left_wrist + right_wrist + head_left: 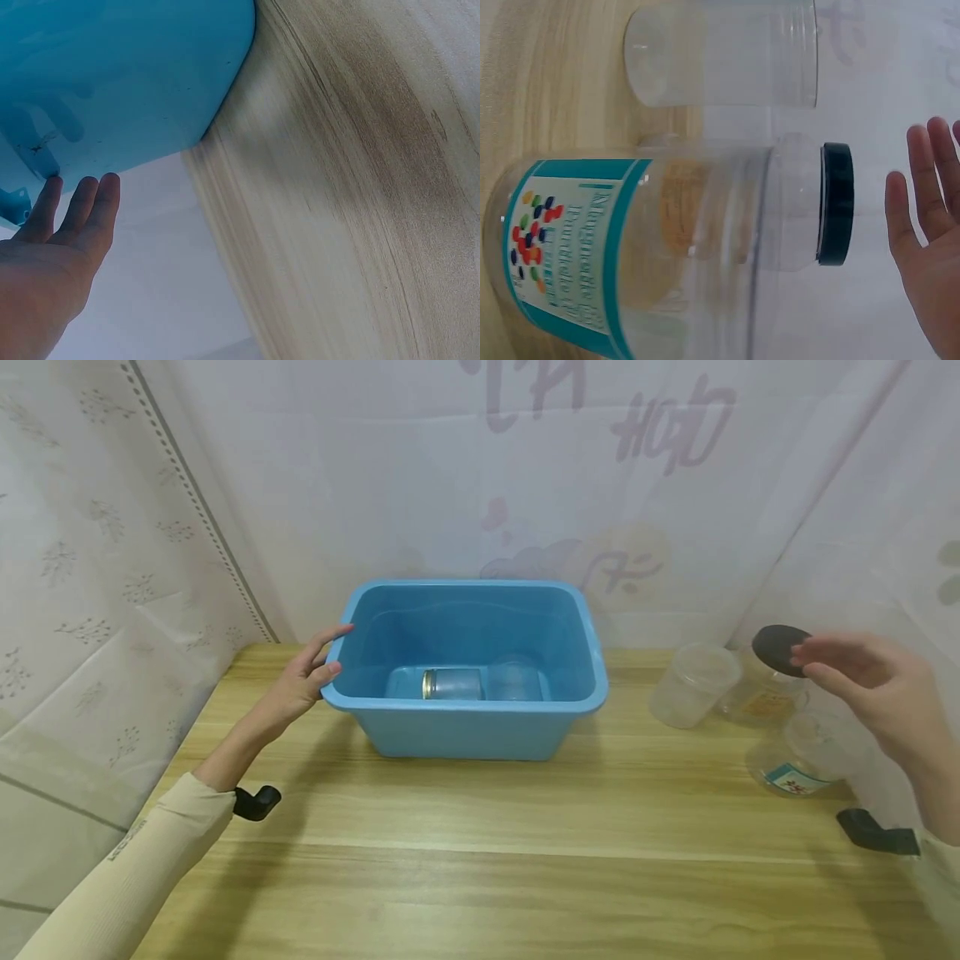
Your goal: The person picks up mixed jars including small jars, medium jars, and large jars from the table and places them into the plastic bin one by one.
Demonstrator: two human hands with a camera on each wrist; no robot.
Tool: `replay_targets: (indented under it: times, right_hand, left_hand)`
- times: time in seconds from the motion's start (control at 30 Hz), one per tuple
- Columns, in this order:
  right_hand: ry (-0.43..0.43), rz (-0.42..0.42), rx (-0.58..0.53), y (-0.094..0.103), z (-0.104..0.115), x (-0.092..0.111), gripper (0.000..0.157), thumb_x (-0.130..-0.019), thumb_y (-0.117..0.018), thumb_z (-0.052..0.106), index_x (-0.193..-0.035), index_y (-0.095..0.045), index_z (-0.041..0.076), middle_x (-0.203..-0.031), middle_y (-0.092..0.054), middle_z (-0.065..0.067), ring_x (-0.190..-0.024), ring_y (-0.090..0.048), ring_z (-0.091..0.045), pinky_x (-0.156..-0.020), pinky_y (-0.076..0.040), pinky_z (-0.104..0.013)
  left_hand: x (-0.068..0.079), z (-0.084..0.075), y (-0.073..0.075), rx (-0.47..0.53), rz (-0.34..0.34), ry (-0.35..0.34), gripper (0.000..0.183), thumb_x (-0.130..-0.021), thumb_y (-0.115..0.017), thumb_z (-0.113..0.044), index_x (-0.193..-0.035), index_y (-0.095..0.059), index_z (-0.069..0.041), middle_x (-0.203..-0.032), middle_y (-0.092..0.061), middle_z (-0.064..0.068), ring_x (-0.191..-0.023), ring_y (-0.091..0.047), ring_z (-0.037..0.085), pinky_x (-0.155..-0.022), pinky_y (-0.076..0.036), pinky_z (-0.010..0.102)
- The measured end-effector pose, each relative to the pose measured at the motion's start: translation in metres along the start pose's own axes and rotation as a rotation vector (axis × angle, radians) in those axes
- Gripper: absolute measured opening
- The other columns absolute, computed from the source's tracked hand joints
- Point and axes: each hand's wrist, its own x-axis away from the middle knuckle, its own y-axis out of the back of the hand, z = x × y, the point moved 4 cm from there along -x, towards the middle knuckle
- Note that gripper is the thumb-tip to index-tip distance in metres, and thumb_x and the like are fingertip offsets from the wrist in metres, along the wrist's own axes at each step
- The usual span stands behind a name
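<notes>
In the head view my left hand (296, 681) rests its thumb and index finger on the left rim of a blue plastic tub (465, 731). Three straight fingers (101, 214) show against the tub's outside in the left wrist view. Inside lie a clear jar with a gold lid (453, 684) and another clear container (514, 678). My right hand (885, 685), empty and with fingers extended, hovers beside the black lid (836, 204) of a clear jar (757, 693). Nearer stands a larger clear jar with a teal-edged label (574, 244), and a plain clear container (724, 56) is alongside.
All of this stands on a wood-grain table (480, 885). Printed white cloth (420, 468) hangs behind the table, and more cloth hangs at both sides. A black camera mount (257, 803) sticks out from the left wrist, another (877, 833) from the right.
</notes>
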Motion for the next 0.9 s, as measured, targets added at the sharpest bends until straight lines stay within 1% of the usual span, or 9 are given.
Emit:
replay_targets:
  times: [0.07,0.17,0.2,0.33,0.4,0.43,0.53,0.7,0.9]
  right_hand:
    - [-0.001,-0.035,0.039,0.002,-0.002,0.003,0.036,-0.088,-0.062,-0.025,-0.123,-0.056,-0.022,-0.115,-0.07,-0.018,-0.104,-0.068,-0.016,-0.089,-0.048,-0.017]
    - [-0.015,-0.109,-0.031,0.004,-0.005,0.007,0.035,-0.087,-0.062,-0.026,-0.122,-0.056,-0.024,-0.113,-0.071,-0.016,-0.104,-0.068,-0.016,-0.088,-0.048,-0.017]
    - [-0.024,-0.141,-0.014,0.006,-0.007,0.008,0.036,-0.087,-0.063,-0.025,-0.122,-0.057,-0.023,-0.113,-0.072,-0.015,-0.104,-0.067,-0.015,-0.088,-0.048,-0.016]
    - [-0.105,-0.267,0.189,0.01,-0.009,0.015,0.034,-0.089,-0.069,-0.014,-0.123,-0.063,-0.015,-0.116,-0.071,-0.007,-0.105,-0.065,-0.009,-0.088,-0.046,-0.013]
    - [-0.161,-0.31,0.267,0.012,-0.01,0.019,0.035,-0.091,-0.072,-0.007,-0.125,-0.066,-0.009,-0.116,-0.071,-0.001,-0.105,-0.063,-0.006,-0.087,-0.044,-0.011]
    - [-0.178,-0.326,0.296,0.013,-0.011,0.022,0.035,-0.091,-0.073,-0.004,-0.125,-0.067,-0.006,-0.116,-0.07,0.001,-0.105,-0.062,-0.004,-0.087,-0.044,-0.011]
    - [-0.232,-0.368,0.315,0.014,-0.014,0.03,0.036,-0.091,-0.075,0.002,-0.126,-0.068,0.0,-0.114,-0.069,0.007,-0.103,-0.062,-0.001,-0.086,-0.043,-0.009]
    - [-0.283,-0.4,0.326,0.01,-0.02,0.042,0.039,-0.09,-0.077,0.005,-0.128,-0.068,0.001,-0.114,-0.067,0.009,-0.1,-0.062,0.001,-0.083,-0.042,-0.008]
    - [-0.345,-0.365,0.328,0.005,-0.028,0.052,0.044,-0.089,-0.079,0.009,-0.131,-0.065,0.005,-0.12,-0.061,0.013,-0.099,-0.059,0.003,-0.078,-0.04,-0.005]
  left_hand:
    - [0.0,0.0,0.0,0.004,0.0,-0.005,0.054,-0.111,-0.045,-0.021,-0.161,-0.028,-0.026,-0.149,-0.042,0.026,-0.119,-0.052,0.048,-0.085,-0.051,0.03]
    - [0.001,0.0,0.0,0.007,0.002,-0.015,0.054,-0.111,-0.045,-0.021,-0.161,-0.028,-0.026,-0.149,-0.041,0.027,-0.118,-0.053,0.045,-0.085,-0.051,0.029]
    - [0.0,0.0,0.0,0.006,0.002,-0.018,0.054,-0.111,-0.045,-0.021,-0.161,-0.028,-0.025,-0.149,-0.041,0.027,-0.119,-0.053,0.045,-0.085,-0.051,0.029]
    - [0.0,0.0,0.0,0.005,0.003,-0.012,0.054,-0.111,-0.045,-0.022,-0.161,-0.028,-0.026,-0.15,-0.04,0.026,-0.121,-0.052,0.046,-0.086,-0.051,0.029]
    - [0.0,0.001,0.0,0.004,0.002,-0.006,0.053,-0.111,-0.045,-0.022,-0.161,-0.028,-0.027,-0.15,-0.041,0.025,-0.121,-0.051,0.049,-0.086,-0.051,0.029]
    - [0.0,0.001,0.001,0.006,0.003,-0.004,0.054,-0.111,-0.045,-0.022,-0.161,-0.028,-0.027,-0.151,-0.04,0.024,-0.121,-0.05,0.049,-0.086,-0.051,0.029]
    - [0.0,0.001,0.001,0.008,0.005,-0.009,0.054,-0.111,-0.045,-0.022,-0.161,-0.028,-0.027,-0.151,-0.04,0.025,-0.121,-0.051,0.048,-0.086,-0.051,0.029]
    - [0.0,0.001,0.001,0.017,0.008,-0.019,0.053,-0.111,-0.045,-0.023,-0.161,-0.028,-0.026,-0.149,-0.04,0.027,-0.119,-0.054,0.044,-0.085,-0.052,0.029]
    - [0.0,0.001,0.0,0.015,0.007,-0.004,0.053,-0.111,-0.045,-0.023,-0.161,-0.028,-0.028,-0.15,-0.04,0.024,-0.122,-0.05,0.048,-0.087,-0.051,0.029]
